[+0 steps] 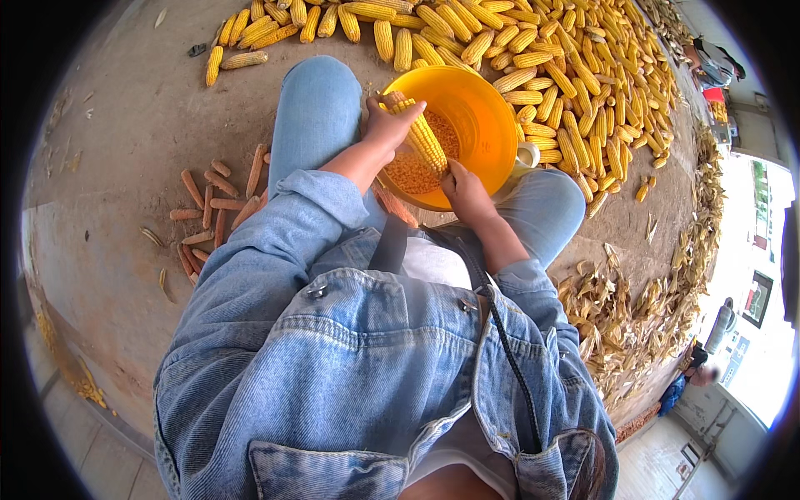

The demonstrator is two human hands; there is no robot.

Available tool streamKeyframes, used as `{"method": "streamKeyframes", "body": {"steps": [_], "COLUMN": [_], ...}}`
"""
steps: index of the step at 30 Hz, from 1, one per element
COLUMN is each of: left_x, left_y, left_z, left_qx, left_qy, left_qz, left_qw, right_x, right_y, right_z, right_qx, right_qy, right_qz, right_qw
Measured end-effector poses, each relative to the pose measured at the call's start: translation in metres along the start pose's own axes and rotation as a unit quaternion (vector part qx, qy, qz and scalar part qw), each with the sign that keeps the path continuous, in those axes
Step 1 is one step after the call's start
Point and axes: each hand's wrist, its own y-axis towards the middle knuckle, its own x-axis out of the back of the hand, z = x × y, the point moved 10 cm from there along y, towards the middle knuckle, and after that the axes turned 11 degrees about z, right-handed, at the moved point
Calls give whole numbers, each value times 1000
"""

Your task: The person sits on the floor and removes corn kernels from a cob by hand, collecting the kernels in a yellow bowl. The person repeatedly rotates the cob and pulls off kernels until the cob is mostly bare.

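A yellow corn ear (426,140) slants over the mouth of a yellow plastic bucket (484,134) between my knees. My left hand (384,128) grips its upper end, along with what looks like a bare reddish corncob (394,99) against it. Around the ear's lower end my right hand (465,190) is closed, near the bucket's close rim. Loose corn kernels (409,174) cover the bucket's bottom. Another bare corncob (397,206) lies just below the bucket, between my legs.
A large heap of corn ears (581,94) spreads beyond and right of the bucket. Bare corncobs (219,203) lie on the floor at left. Dry husks (619,312) line the right side. Two other people, one person (715,65) upper right and another person (678,387) lower right, are farther off.
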Motion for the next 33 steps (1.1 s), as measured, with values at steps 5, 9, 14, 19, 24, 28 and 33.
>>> {"method": "streamKeyframes", "body": {"steps": [5, 9, 14, 19, 24, 28, 33], "left_x": [2, 7, 5, 8, 3, 9, 3], "left_y": [-6, -5, -5, 3, -5, 4, 4], "left_z": [-3, -6, -6, 4, -2, 1, 4], "left_qx": [17, 13, 14, 17, 23, -4, -6], "left_qy": [-19, -20, -11, 9, 0, 22, 10], "left_qz": [-18, -35, -27, -28, -25, -37, -19], "left_qw": [1000, 999, 999, 999, 999, 999, 1000], "right_x": [-9, -16, -5, 9, 4, 6, 3], "right_y": [2, -1, -1, -2, 1, -1, 0], "right_z": [-27, -23, -12, 1, -8, 5, 11], "right_qx": [-48, -63, -14, 29, -23, -11, -53], "right_qy": [213, 357, 179, 30, 112, 41, -21], "right_qz": [39, 83, 46, -20, 24, 9, 32], "right_qw": [975, 928, 983, 999, 993, 999, 998]}}
